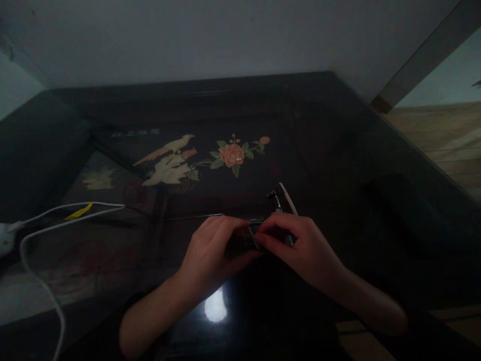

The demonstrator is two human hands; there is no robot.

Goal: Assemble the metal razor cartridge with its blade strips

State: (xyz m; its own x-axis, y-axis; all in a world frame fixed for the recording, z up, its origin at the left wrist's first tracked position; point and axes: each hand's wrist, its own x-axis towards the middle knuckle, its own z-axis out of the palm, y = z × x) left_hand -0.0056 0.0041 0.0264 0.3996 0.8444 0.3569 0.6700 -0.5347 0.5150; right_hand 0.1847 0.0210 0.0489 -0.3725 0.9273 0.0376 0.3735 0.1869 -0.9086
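A small dark object [259,234] sits between the two hands, low over the dark glossy counter [338,165] near its front middle. It is mostly covered, so its shape is hard to tell; a thin pale edge shows along its top. Behind it a slim metal stem with a dark knob [275,199] rises upright, and a pale curved strip [288,199] leans just beside it.

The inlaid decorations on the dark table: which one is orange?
The orange flower with green leaves, right of the pale cream bird figures. It alone is orange, and lies beyond both hands.
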